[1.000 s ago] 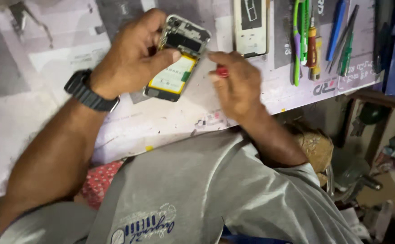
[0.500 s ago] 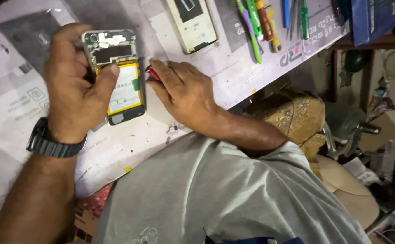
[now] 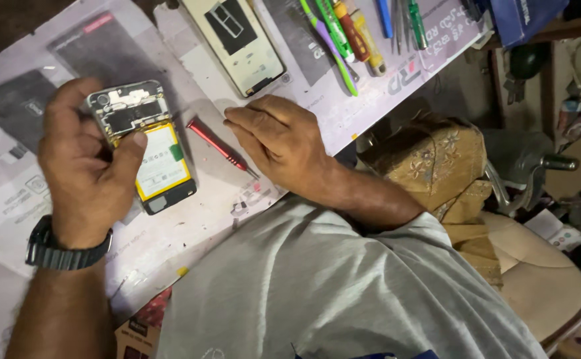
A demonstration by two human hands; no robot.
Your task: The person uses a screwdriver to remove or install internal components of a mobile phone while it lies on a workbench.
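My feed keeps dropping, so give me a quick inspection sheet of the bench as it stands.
Surface: workbench covered with printed paper sheets.
Job's things: opened phone, yellow battery exposed; red screwdriver lying on the bench.
Clutter: detached back cover; row of screwdrivers and tools at the far edge.
Grips: left hand holds the phone, thumb on the battery; right hand rests flat beside the screwdriver, holding nothing.
Cables: nothing seen.
Surroundings: cushioned chair with patterned cloth to the right.

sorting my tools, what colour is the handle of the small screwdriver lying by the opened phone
Red, with a dark metal tip. The small screwdriver shows best in the head view, between the opened phone and the right hand.
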